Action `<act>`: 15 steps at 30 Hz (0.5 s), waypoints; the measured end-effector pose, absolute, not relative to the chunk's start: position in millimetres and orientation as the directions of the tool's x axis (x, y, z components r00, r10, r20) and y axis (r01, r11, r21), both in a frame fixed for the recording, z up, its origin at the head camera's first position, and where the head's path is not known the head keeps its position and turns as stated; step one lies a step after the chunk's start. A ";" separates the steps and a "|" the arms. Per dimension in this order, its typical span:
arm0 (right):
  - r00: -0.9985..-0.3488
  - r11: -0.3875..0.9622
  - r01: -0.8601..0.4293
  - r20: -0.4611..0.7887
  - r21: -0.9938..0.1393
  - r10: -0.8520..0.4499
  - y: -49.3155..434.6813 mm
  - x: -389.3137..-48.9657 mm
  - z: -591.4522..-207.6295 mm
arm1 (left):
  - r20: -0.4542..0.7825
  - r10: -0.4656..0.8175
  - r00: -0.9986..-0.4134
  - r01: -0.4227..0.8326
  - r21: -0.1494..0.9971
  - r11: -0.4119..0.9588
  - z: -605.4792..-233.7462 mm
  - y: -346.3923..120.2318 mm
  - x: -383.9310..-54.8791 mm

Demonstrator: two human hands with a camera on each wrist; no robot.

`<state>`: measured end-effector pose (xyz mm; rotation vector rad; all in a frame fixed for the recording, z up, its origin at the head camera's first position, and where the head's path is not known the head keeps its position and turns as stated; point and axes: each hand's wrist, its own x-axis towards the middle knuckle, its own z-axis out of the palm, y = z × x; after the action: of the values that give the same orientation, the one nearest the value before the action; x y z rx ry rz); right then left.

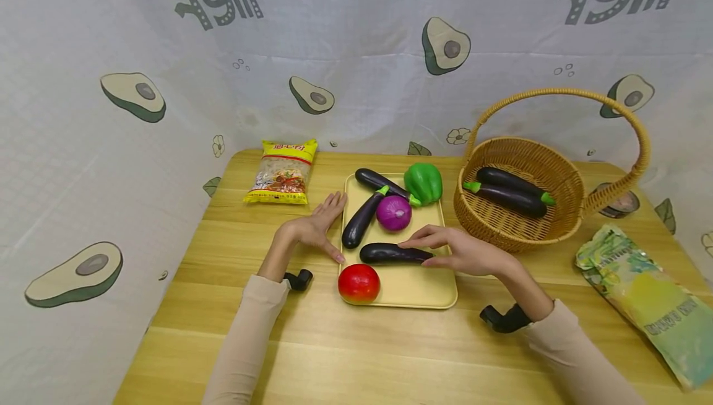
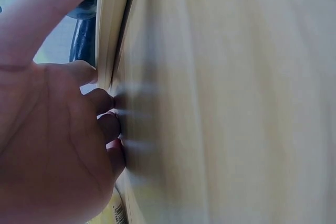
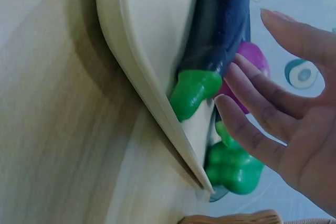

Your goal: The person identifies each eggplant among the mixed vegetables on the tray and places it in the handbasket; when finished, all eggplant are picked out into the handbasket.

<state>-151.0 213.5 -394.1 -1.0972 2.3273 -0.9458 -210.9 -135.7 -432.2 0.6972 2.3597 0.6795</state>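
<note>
A pale yellow tray lies on the wooden table with vegetables on it. My left hand rests at the tray's left edge, fingers spread, its fingertips down by the tray's rim in the left wrist view. Over the front eggplant reaches my right hand. In the right wrist view its fingertips are right at the eggplant's side near the green stem, and the thumb stands apart. A red tomato-like fruit sits at the tray's front left corner. Behind lie two more eggplants, a purple onion and a green bell pepper.
A wicker basket with a tall handle stands right of the tray, holding two eggplants. A yellow food packet lies at the back left. On the right are a green pouch and a round container. A printed curtain hangs behind.
</note>
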 end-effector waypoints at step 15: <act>-0.660 0.492 -0.430 -0.108 -0.757 -0.744 201.4 -152.8 -403.9 | -0.381 0.609 -0.696 0.309 0.607 0.732 -431.3 -135.2 -210.1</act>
<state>-152.8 201.4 -403.9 -0.9724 2.3165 -1.0029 -210.1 -135.2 -431.3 0.6921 2.3575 0.6871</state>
